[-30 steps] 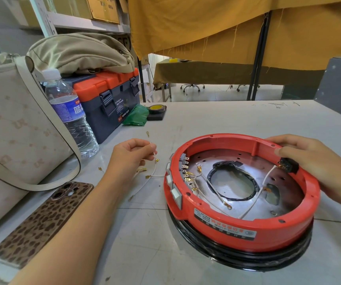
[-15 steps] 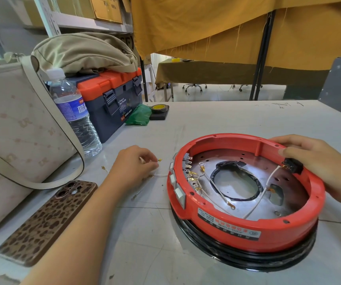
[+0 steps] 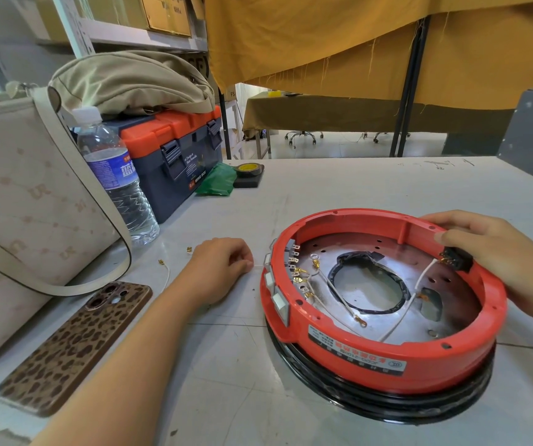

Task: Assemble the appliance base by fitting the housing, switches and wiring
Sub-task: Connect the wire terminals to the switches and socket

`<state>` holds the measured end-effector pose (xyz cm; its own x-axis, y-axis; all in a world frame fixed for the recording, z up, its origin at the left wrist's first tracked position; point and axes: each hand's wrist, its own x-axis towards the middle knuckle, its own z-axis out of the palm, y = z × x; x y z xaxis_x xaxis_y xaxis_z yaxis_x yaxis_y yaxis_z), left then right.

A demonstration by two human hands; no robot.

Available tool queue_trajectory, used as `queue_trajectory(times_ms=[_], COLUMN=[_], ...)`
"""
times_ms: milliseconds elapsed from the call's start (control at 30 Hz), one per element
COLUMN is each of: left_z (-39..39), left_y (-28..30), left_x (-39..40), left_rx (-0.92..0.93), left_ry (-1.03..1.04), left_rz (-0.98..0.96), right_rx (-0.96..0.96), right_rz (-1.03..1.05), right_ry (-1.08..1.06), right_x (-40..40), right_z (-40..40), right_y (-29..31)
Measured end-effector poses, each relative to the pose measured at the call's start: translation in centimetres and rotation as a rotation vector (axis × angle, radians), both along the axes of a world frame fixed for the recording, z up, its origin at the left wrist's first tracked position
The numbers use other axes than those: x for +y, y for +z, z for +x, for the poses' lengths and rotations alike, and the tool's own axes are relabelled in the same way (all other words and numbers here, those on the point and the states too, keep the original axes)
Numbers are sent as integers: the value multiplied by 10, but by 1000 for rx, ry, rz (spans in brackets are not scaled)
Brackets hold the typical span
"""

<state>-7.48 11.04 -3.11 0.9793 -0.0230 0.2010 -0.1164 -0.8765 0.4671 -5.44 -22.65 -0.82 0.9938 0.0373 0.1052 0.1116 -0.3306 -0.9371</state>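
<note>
1 head-worn wide-angle view looks forward and down, close over the near edge of the table (image 3: pixel 339 188). Its far edge and the room beyond fill the top.

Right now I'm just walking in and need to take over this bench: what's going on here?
A person is wiring a round appliance base. The right hand holds the far right rim of the red housing, fingers by a black switch. The left hand rests on the table, pinching a loose white wire. Several white wires inside are connected at the terminals; others lie loose.
</note>
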Motion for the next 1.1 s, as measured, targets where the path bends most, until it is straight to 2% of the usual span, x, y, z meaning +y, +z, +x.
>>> queue_trajectory(times_ms=[133,333,433,667,1100], left_z=[1,0,-1,-3,-7], left_y=[1,7,9,10,12], left_x=[2,-2,-4,-10,-14], left_rx=[-100,-122,-137,-199,-162], left_ry=[46,90,83,-13,-10], left_rz=[-177,-691,-850,-991,-902], right_rx=[-1,2,8,7,-1], right_rz=[1,3,1,-6,-10], right_ry=[2,1,5,3,5], right_x=[0,2,3,4,2], right_z=[0,-3,-4,-6,-5], right_y=[0,2,3,5,4])
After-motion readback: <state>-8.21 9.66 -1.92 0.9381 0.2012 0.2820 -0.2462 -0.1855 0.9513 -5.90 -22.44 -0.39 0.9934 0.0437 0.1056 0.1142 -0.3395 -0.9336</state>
